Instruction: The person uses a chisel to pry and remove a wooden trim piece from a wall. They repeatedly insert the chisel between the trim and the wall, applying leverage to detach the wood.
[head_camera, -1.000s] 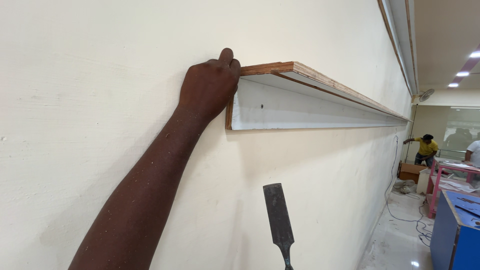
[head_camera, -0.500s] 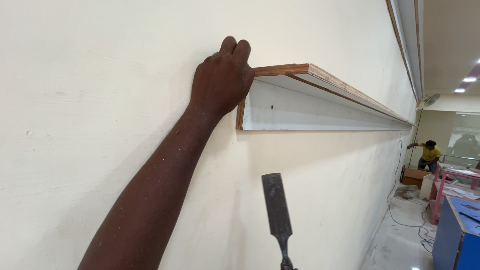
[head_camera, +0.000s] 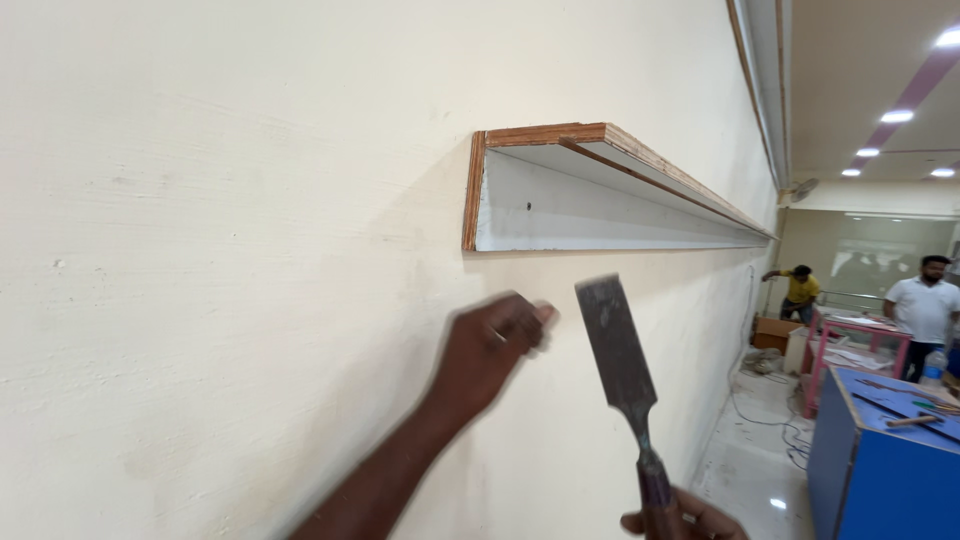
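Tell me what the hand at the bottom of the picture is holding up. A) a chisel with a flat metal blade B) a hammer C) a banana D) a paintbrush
A: the right hand grips the handle of a chisel, whose flat, dull metal blade points up toward the wooden shelf on the wall.

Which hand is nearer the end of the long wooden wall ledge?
Left. The left hand hangs blurred just below the wooden wall ledge; the right hand sits lower, gripping the metal chisel.
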